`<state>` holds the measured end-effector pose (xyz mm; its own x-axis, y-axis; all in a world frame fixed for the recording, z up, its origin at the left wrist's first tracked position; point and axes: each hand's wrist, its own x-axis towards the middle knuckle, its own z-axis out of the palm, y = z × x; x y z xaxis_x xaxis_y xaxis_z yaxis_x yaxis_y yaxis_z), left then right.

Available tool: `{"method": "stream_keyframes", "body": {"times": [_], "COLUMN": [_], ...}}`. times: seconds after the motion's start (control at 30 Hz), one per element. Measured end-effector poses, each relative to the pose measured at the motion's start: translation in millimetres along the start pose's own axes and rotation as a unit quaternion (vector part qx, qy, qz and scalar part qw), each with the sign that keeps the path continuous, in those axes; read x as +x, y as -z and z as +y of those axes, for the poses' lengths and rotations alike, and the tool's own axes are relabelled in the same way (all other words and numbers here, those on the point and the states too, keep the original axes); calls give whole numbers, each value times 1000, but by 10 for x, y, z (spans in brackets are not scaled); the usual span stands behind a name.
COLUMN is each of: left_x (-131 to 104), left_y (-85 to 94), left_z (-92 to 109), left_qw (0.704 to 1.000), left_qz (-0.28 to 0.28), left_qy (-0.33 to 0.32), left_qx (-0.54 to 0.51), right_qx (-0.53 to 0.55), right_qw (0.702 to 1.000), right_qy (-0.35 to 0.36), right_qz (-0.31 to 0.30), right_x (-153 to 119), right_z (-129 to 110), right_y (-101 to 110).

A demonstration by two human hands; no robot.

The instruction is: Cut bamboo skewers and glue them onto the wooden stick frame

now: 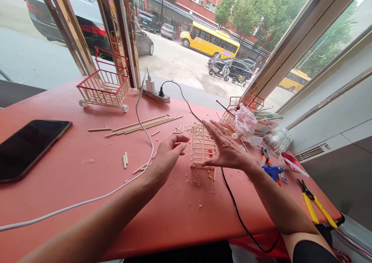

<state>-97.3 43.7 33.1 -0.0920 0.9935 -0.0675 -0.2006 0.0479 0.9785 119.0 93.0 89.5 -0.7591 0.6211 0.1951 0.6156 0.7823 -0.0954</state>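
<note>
A small basket frame of thin wooden sticks (200, 144) sits on the red table in front of me. My right hand (229, 148) spreads over its right side, thumb by the near edge and fingers stretched towards the far end. Whether it presses on the frame I cannot tell. Just left of the frame is my left hand (168, 154), fingers loosely bent, thumb apart from the forefinger, nothing visible between them. Short cut stick pieces (184, 129) and crumbs lie around the frame. A red bit (210, 153) shows through the bars.
A finished-looking miniature cart (104, 85) stands back left, near a phone (31, 144). Long sticks (142, 125), a white cable (87, 196) and a black cord (236, 208) cross the table (162, 232). Right are pliers (315, 205), a blue glue gun (272, 172) and a plastic bag (245, 120).
</note>
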Motion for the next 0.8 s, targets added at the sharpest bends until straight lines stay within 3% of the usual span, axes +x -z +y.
{"method": "stream_keyframes", "body": {"times": [0.8], "left_x": [-23], "left_y": [-42], "left_z": [30], "left_qw": [1000], "left_qz": [-25], "left_qy": [9], "left_qx": [7], "right_qx": [-31], "right_qw": [999], "right_qy": [-6], "right_qz": [-13], "right_x": [50], "right_z": [-69], "right_y": [-29]}}
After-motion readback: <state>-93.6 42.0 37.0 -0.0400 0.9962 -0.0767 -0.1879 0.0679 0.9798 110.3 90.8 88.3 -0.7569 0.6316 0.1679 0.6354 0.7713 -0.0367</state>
